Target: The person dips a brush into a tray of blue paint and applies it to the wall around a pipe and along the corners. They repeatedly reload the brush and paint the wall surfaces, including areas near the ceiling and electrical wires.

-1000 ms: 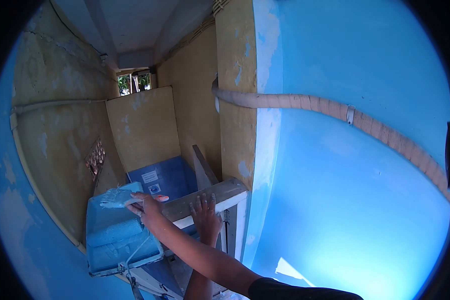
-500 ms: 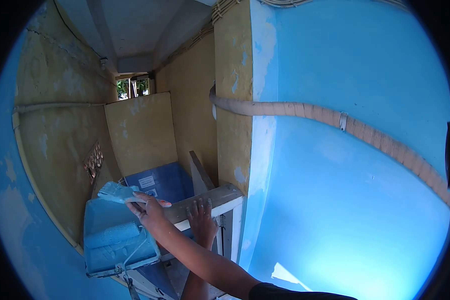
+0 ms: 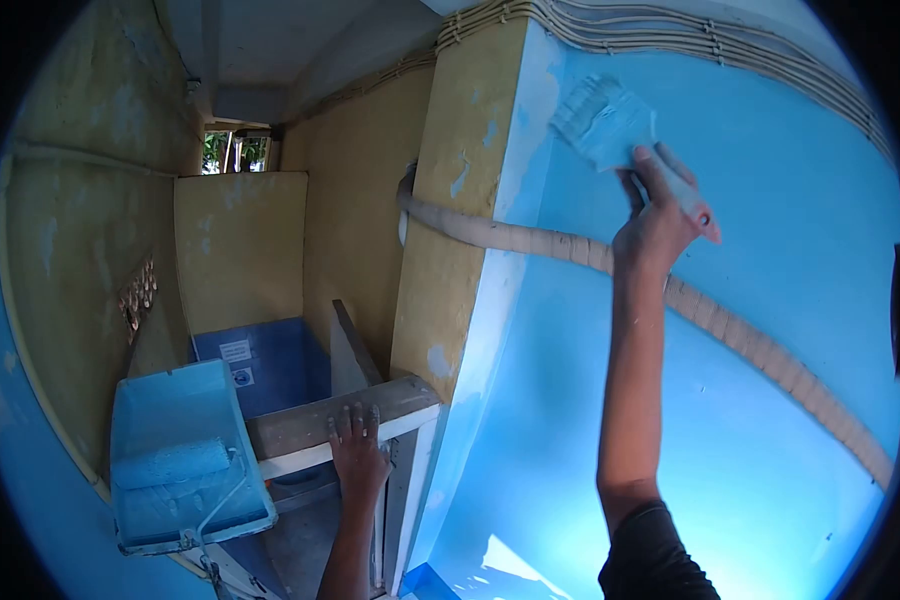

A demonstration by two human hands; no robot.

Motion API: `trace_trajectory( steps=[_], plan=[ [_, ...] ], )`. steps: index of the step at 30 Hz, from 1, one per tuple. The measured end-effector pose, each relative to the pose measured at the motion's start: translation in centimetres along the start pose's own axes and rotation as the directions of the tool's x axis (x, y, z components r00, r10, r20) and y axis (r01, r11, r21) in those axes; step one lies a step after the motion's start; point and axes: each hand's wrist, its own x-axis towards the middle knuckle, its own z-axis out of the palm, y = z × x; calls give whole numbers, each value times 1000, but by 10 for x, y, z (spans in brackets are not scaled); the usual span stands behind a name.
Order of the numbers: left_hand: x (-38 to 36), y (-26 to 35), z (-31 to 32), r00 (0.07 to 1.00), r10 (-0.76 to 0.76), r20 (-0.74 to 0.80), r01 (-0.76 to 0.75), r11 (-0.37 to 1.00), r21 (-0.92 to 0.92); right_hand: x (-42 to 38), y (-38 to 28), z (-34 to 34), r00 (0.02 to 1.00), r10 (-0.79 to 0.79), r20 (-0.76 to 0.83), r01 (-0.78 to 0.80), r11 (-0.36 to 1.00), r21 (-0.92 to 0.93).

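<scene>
A wide brush point(image 3: 605, 122) loaded with light blue paint is gripped by its pale handle in my right hand point(image 3: 660, 210), raised before the blue wall point(image 3: 770, 170) above the wrapped pipe. My left hand point(image 3: 358, 445) rests with fingers spread on the brown wooden ledge point(image 3: 300, 420). Left of that hand, a paint tray point(image 3: 180, 390) holds blue paint, and a blue-coated roller point(image 3: 175, 464) lies in it.
A wrapped pipe point(image 3: 570, 248) crosses the blue wall and bends round the yellowish pillar point(image 3: 450, 310). Bundled cables point(image 3: 650, 32) run along the top. Behind the ledge are a blue lower panel point(image 3: 290, 350) with paper labels and an upright board point(image 3: 350, 345).
My right hand has carried the brush from above the tray up and right to the blue wall. My left hand stays on the ledge. The view has shifted to the right.
</scene>
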Motion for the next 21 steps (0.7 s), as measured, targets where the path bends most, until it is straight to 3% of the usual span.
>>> trace_trajectory(
  steps=[3,4,5,6,7,9,10,13,17,21],
  plan=[
    [0,1,-1,999,-12,-42,10,999,-52,74,15,0,891,-354,285,438,836,-331],
    [0,1,1,999,-18,-51,15,998,-64,99,27,-1,885,-354,304,446,831,-332],
    [0,0,3,999,-23,-49,19,996,-82,123,41,-2,656,-496,570,743,558,-369],
    [-1,0,5,997,-25,-70,19,997,-78,135,47,4,350,-499,792,936,214,-279],
    [0,1,6,995,-26,-92,20,997,-71,146,53,8,339,-496,799,940,208,-270],
    [1,1,3,996,-31,-81,25,996,-81,156,60,20,84,-58,995,987,-130,-91],
    [2,1,2,997,-30,-68,24,997,-77,157,66,26,56,41,998,971,-234,-44],
    [3,2,2,997,-41,-58,37,997,-71,169,88,35,-11,101,995,949,-311,42],
    [4,1,6,997,-43,-65,38,996,-83,177,110,34,-1,164,987,929,-365,61],
    [4,2,1,998,-58,-32,54,993,-100,146,101,17,-28,283,959,973,-210,91]
  ],
)
